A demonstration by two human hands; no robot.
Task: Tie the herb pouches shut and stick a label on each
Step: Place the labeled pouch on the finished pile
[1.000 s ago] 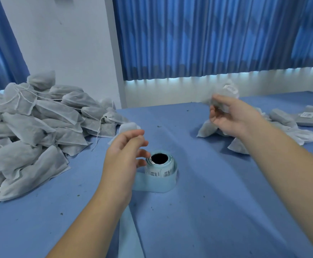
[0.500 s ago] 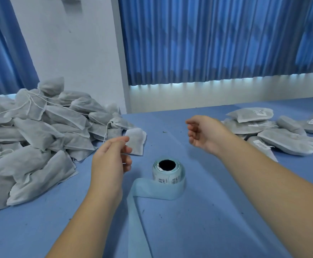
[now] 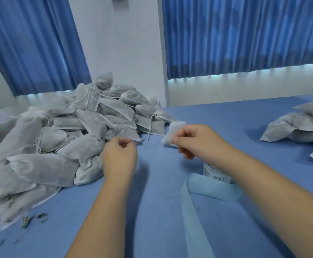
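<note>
Blue worktop [image 3: 170, 229]: cloth-covered, and everything's laid out left to right. My guess is untied stuff sits on one side and finished stuff goes to the other.
Pouch pile [image 3: 59, 138]: big heap of grey non-woven bags at the left, white drawstrings hanging loose. These look like the ones waiting to be tied.
Loose pouch [image 3: 171, 134]: small pale one on its own, just beside the pile's right end.
Right hand [image 3: 194, 141]: fingers curled, pinching the near edge of that loose pouch (bit blurry, but that's how it reads). Probably grabbing it as the next one to do.
Left hand [image 3: 119, 159]: hovers near the pile's front, fingers curled in against the thumb, with nothing visible in it. A drawstring would be too thin to spot anyway.
Label roll [image 3: 215, 174]: stands on end, mostly hidden under the right forearm. It's dead centre, so either hand can reach it.
Backing strip [image 3: 192, 220]: pale blue liner trailing off the roll toward the person.
Done stack [image 3: 300, 125]: a few pouches at far right, well apart from the pile. Can't really make out labels from here.
Herb crumbs [image 3: 33, 218]: green bits by the pile's near corner, likely spilled from open bags.
Progress: loads left, judging by that heap.
</note>
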